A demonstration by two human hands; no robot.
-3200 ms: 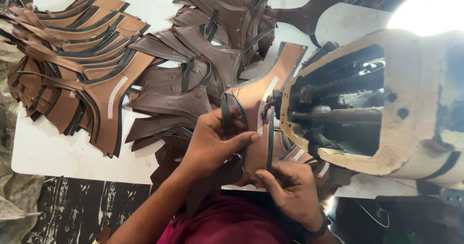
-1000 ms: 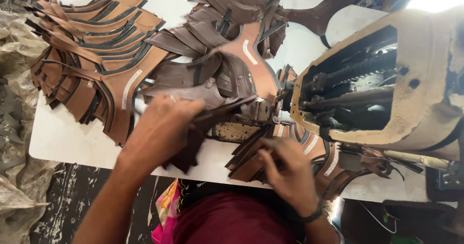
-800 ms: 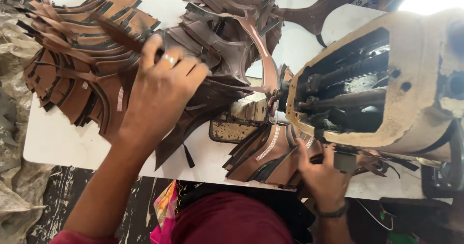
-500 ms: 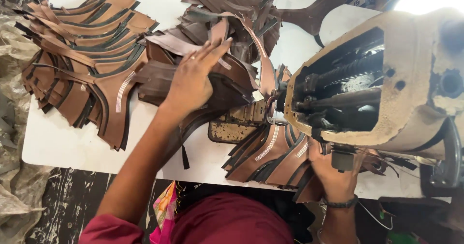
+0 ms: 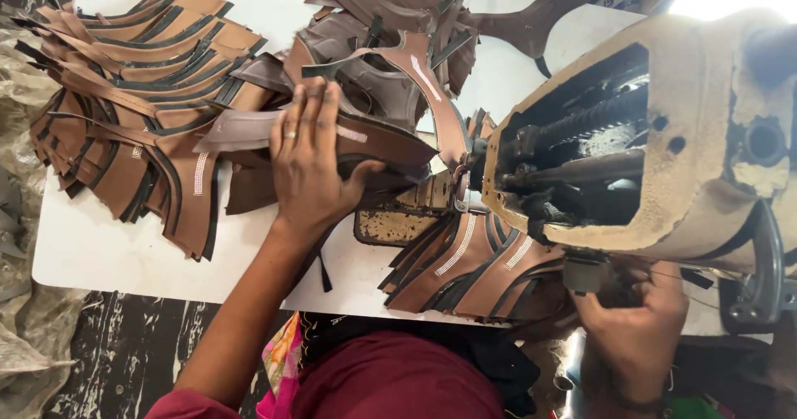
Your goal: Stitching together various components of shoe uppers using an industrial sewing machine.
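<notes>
Left hand [image 5: 311, 166] shifted onto leather pieces [image 5: 374, 137].

1. Left on the table [image 5: 108, 253]: a fanned stack of cut strap pieces [image 5: 124, 112], reaching to the table's left edge.
2. Right of that stack, at the middle: a loose heap of strap pieces [image 5: 390, 46], running to the far edge.
3. On the near side of that heap: left hand [image 5: 311, 158], lying flat, thumb toward the machine.
4. Right: sewing machine [image 5: 656, 145], standing over the table.
5. Beneath its near-left corner: a fan of stitched pieces [image 5: 465, 265], on the table's near edge.
6. Under the machine's near edge, right of that fan: right hand [image 5: 635, 332].
7. Below the left edge: crumpled sheeting [image 5: 17, 220].
</notes>
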